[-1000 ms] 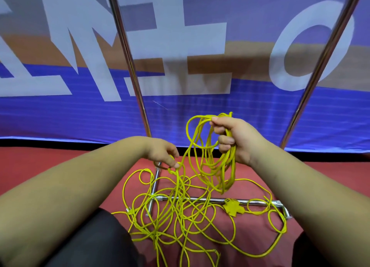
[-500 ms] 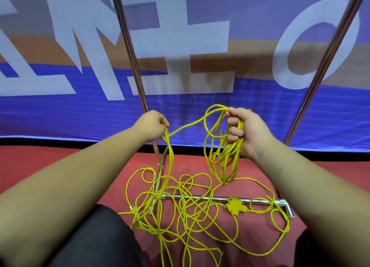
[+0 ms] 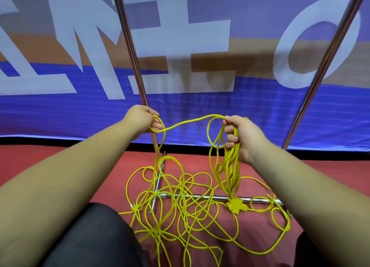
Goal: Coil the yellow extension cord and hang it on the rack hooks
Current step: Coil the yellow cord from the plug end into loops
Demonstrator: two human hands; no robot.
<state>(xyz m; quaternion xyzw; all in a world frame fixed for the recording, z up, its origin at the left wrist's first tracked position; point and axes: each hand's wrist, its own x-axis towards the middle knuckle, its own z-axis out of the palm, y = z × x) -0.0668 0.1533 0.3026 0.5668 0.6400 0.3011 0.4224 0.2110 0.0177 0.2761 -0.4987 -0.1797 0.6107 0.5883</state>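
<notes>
**Cord part-gathered, both hands gripping**

The right hand [image 3: 242, 138] is closed around a bunch of loops of the yellow extension cord [image 3: 230, 166]. Its fingers [image 3: 231, 129] are curled tight over the top of the loops. The bunch hangs straight down below those fingers, and its lower end comes close to the yellow socket block [image 3: 237, 205] on the floor [image 3: 60, 158].

From the top of the right fingers a single strand runs across, sagging a little, to the left hand [image 3: 142, 118]. The left fingers [image 3: 157, 125] are curled round that strand, which makes a small loop at the fingertips and then drops straight down below them. The two hands are at about the same height and held apart, with only this strand between them.

Below both sets of fingers, most of the cord lies loose on the red floor in a tangle of overlapping loops. It spreads over and around the base bar [image 3: 200, 196] of the rack [image 3: 132, 46]. One shiny upright of the rack rises just behind the left fingers. The other stands well beyond the right fingers, on their outer side.

Behind the uprights hangs a blue banner [image 3: 200, 110] with large pale letters. Dark trousers [image 3: 96, 236] show beneath the left forearm.
</notes>
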